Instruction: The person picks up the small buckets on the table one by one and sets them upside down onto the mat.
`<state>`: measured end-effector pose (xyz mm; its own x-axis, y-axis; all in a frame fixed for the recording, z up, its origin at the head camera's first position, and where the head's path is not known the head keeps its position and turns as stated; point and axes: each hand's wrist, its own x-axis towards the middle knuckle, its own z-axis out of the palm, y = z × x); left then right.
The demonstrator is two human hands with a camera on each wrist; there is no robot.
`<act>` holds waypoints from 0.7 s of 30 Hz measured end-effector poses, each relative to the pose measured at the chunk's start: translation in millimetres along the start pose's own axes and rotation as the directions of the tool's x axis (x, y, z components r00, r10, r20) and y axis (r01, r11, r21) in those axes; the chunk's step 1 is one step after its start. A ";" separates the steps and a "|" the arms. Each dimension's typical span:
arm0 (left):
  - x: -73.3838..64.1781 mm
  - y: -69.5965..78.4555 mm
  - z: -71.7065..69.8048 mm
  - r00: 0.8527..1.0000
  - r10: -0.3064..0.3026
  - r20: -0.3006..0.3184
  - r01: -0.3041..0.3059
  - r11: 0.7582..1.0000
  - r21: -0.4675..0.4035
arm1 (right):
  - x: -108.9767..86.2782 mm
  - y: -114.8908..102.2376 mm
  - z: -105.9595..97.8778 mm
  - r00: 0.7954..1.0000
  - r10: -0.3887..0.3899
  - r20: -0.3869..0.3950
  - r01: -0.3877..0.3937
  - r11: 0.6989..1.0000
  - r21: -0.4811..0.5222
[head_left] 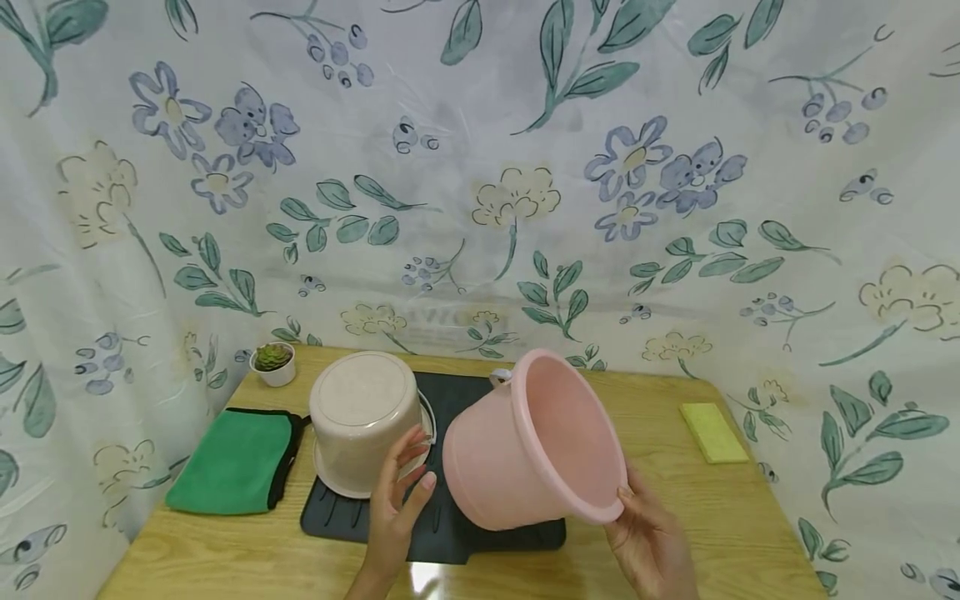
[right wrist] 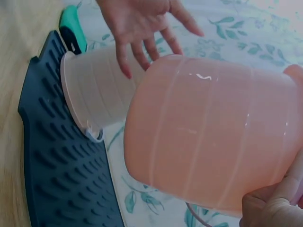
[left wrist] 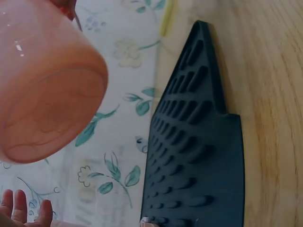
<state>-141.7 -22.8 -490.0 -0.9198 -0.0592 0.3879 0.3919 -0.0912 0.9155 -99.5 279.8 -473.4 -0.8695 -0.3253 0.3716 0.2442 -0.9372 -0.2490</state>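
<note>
A pink bucket (head_left: 487, 467) is tilted on its side over the dark ribbed mat (head_left: 330, 510), its mouth facing right. My right hand (head_left: 651, 533) grips its rim at the lower right. In the left wrist view, the base of the pink bucket (left wrist: 52, 109) shows clear of the mat (left wrist: 189, 161). My left hand (head_left: 396, 512) holds nothing; its fingers are spread between the two buckets. Beside it, a beige bucket (head_left: 360, 408) stands upside down on the mat, its handle at the rim. From the right wrist, the left palm (right wrist: 137, 21) appears behind the pink bucket (right wrist: 203, 132).
A folded green cloth (head_left: 232, 462) with black edging lies left of the mat. Behind it sits a small potted succulent (head_left: 274, 365). Toward the right edge of the wooden table (head_left: 645, 417) is a yellow sponge-like pad (head_left: 714, 433). A floral curtain (head_left: 465, 275) hangs along the back and sides.
</note>
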 end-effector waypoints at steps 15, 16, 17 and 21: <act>-3.3 -11.4 5.2 0.997 0.073 -0.001 -0.072 0.980 -0.187 | -0.3 24.9 8.7 0.994 0.053 0.098 -0.054 0.998 0.010; -3.9 -11.0 5.7 0.998 0.069 0.011 -0.065 0.976 -0.208 | -0.7 26.6 8.5 0.993 0.055 0.108 -0.056 0.998 0.006; -4.5 -10.4 6.2 0.998 0.065 0.023 -0.058 0.972 -0.230 | -1.1 28.4 8.2 0.992 0.055 0.118 -0.056 0.998 0.001; -7.7 -13.2 5.9 0.988 0.118 0.104 -0.084 0.956 -0.282 | -2.0 35.7 7.2 0.988 0.056 0.147 -0.054 0.998 -0.018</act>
<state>-139.9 -15.3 -504.4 -0.8643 0.0345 0.5019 0.4570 -0.3629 0.8120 -86.0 246.1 -476.6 -0.7820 -0.3920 0.4845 0.2829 -0.9160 -0.2846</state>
